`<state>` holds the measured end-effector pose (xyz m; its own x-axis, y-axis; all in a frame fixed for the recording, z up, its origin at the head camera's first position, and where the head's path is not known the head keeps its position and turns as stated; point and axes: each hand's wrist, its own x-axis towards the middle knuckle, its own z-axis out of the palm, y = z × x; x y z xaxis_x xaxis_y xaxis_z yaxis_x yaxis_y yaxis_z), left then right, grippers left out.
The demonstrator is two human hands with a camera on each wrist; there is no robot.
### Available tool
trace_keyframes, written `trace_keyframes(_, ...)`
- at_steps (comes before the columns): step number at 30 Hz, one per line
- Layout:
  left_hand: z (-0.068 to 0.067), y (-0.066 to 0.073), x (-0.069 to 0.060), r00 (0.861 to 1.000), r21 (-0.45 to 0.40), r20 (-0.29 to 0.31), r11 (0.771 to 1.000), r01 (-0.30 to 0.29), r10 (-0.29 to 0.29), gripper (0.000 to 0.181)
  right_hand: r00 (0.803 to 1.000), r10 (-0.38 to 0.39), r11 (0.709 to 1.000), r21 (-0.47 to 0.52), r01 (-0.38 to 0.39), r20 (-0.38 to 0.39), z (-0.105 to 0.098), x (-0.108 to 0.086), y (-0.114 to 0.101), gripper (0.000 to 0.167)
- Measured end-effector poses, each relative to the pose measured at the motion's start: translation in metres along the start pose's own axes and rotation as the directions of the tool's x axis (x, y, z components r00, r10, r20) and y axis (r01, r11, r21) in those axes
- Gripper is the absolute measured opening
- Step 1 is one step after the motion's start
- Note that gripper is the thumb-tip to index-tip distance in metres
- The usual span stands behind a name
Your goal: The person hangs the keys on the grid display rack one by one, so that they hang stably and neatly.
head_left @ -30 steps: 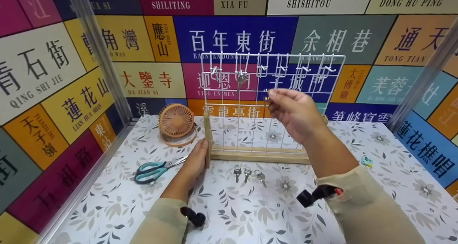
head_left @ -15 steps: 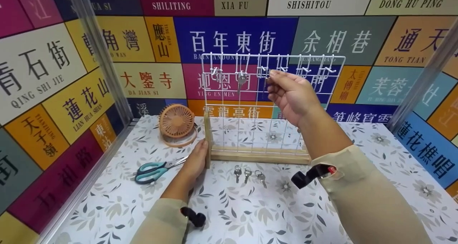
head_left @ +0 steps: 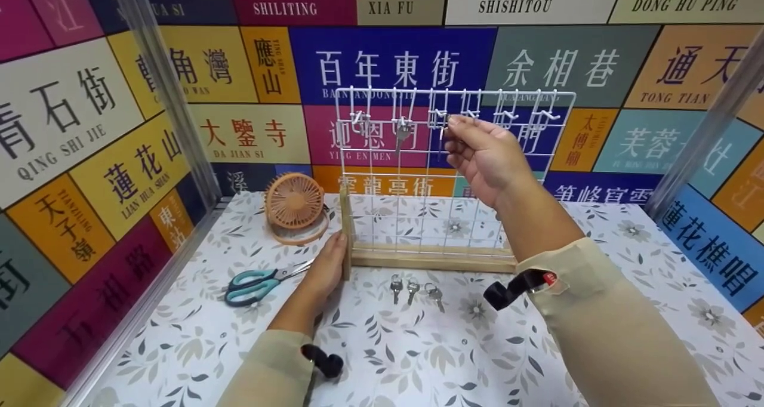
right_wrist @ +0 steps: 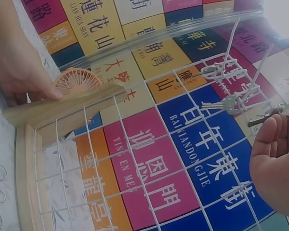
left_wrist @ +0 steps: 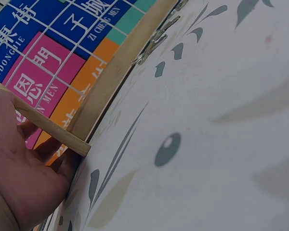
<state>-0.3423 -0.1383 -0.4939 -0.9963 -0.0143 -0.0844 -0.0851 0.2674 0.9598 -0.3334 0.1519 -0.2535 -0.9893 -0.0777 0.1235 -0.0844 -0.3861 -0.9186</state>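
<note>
A white wire grid (head_left: pixel 399 174) stands in a wooden frame, with metal hooks along its top. The right hand (head_left: pixel 486 156) pinches a key at the third hook from the left; in the right wrist view the key (right_wrist: pixel 266 117) shows dark beside the fingertips. One key (head_left: pixel 404 133) hangs on the second hook, and another hangs farther left in the right wrist view (right_wrist: pixel 211 70). The left hand (head_left: pixel 328 264) grips the wooden side post (head_left: pixel 345 234); its fingers wrap behind the post (left_wrist: pixel 53 126) in the left wrist view.
Three keys (head_left: pixel 412 291) with rings lie on the floral tabletop before the frame. Teal-handled scissors (head_left: pixel 253 284) lie left of the left hand, blades toward it. An orange fan (head_left: pixel 295 201) stands behind them. Patterned panels (head_left: pixel 394 61) rise behind the grid.
The right hand has risen with its key from below the hooks to the height of the third hook. The left hand has stayed on the post.
</note>
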Motion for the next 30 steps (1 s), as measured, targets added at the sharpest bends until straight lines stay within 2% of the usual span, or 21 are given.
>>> trace_keyframes(6,-0.001,0.0,-0.001,1.0,-0.011,0.009,1.0,-0.008,0.008,0.077,1.0,0.018,1.0,0.009,-0.018,-0.005,-0.011,-0.001,0.014,0.029)
trace_keyframes(13,-0.001,0.001,-0.002,1.0,-0.017,0.011,1.0,0.024,-0.023,0.077,0.999,0.045,0.998,-0.054,-0.045,0.006,-0.035,-0.014,0.049,0.034)
trace_keyframes(22,-0.001,0.0,-0.001,1.0,-0.024,0.008,1.0,-0.004,0.005,0.074,0.997,0.07,0.987,-0.148,-0.063,0.042,-0.061,-0.034,0.094,0.01)
trace_keyframes(30,-0.001,0.0,0.0,1.0,-0.006,0.001,1.0,0.003,-0.003,0.076,0.993,0.1,0.978,-0.187,-0.088,0.058,-0.076,-0.041,0.119,0.008)
